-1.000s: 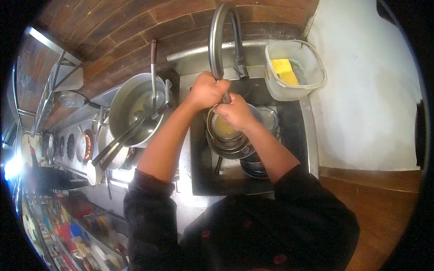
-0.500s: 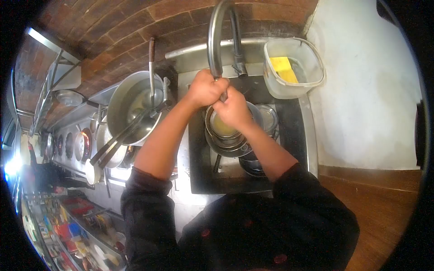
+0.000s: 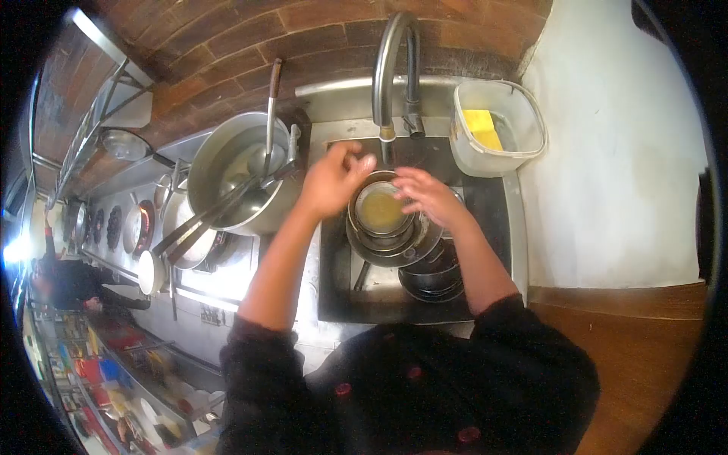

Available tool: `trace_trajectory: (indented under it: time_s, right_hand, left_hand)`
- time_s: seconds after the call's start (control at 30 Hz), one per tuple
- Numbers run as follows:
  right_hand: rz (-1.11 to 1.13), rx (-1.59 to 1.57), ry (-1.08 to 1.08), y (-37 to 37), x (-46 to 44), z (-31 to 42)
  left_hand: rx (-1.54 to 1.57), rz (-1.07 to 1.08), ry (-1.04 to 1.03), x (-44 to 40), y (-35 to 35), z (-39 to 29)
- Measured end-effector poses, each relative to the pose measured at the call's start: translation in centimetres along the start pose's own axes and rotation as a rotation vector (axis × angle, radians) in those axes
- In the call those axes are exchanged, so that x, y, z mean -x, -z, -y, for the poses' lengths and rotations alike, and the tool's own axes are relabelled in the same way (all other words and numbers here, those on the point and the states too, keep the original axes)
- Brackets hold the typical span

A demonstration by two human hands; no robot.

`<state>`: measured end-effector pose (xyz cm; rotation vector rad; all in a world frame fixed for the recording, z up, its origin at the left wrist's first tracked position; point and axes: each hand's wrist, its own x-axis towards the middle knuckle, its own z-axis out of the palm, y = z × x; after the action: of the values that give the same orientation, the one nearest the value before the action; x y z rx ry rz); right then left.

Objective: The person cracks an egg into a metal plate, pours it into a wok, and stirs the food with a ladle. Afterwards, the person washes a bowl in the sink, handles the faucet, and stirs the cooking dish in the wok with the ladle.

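Observation:
My left hand (image 3: 334, 180) hovers over the left side of the sink (image 3: 331, 307), fingers loosely curled and apart, holding nothing. Across from it, my right hand (image 3: 429, 197) is spread with nothing in it. Both are just below the spout of the curved metal faucet (image 3: 385, 80) and apart from it. Beneath and between them, a stack of pans (image 3: 406, 256) stands in the sink, its topmost round vessel holding yellowish liquid (image 3: 381, 211). Dark pans (image 3: 431, 282) lie to the lower right of that stack.
A large pot (image 3: 208, 167) with a ladle (image 3: 271, 114) and long-handled utensils leaning in it stands left of the sink. A clear plastic tub (image 3: 494, 161) with a yellow sponge (image 3: 481, 129) sits at the back right corner. Another person (image 3: 68, 284) is at far left.
Both hands have let go of the faucet's spout end and moved apart, lower over the sink. The camera view has shifted slightly.

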<state>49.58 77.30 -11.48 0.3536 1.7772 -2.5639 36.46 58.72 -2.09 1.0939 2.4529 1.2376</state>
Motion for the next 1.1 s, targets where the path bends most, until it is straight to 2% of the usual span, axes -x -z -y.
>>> trace_trajectory:
  time_s: [0.1,0.2,0.3,0.33,0.43,0.5,0.6,0.7,0.73,0.83,0.87,0.97,1.1]
  right_hand:
    - [-0.005,0.148,-0.154,1.8,4.0,-2.2]
    - [0.036,0.407,-0.254,1.9,7.6,-5.6]
    - [0.194,0.608,-0.207,0.6,9.6,-9.2]
    - [0.274,0.722,-0.221,-1.1,10.1,-8.2]
    - [0.57,0.912,-0.246,-5.1,10.4,-9.2]
    - [0.679,0.883,-0.267,-8.9,10.4,-8.8]
    - [0.792,0.963,-0.194,-13.4,10.0,-9.4]
    - [0.969,1.162,-0.139,-21.0,10.0,-8.7]
    - [1.017,1.129,-0.083,-22.9,10.1,-8.9]
    - [1.153,1.091,-0.099,-29.5,10.3,-12.6]
    - [1.199,1.165,-0.014,-32.8,10.9,-13.1]
    - [1.22,1.268,-0.078,-40.9,11.8,-17.6]
    - [1.294,1.482,-0.193,-48.9,12.3,-22.7]
  left_hand:
    - [0.05,0.054,-0.025,8.4,-1.4,2.6]
    - [0.239,0.25,0.196,17.7,-1.9,4.6]
    - [0.431,0.245,0.418,27.1,-2.4,6.7]
    - [0.481,0.236,0.544,29.8,-1.9,6.6]
    - [0.048,0.237,0.549,36.3,0.2,5.0]
    - [-0.109,0.298,0.752,41.3,0.2,7.4]
    - [-0.14,0.214,0.906,46.3,2.3,7.6]
    - [-0.076,0.086,0.971,50.7,3.2,9.9]
    - [-0.046,0.048,0.988,52.0,3.3,10.3]
    - [0.017,-0.024,1.008,58.2,4.3,13.2]
    - [0.028,-0.027,1.003,60.5,4.6,14.5]
    - [-0.044,-0.053,1.029,68.0,6.3,18.3]
    - [0.103,-0.188,1.136,77.0,10.8,21.1]
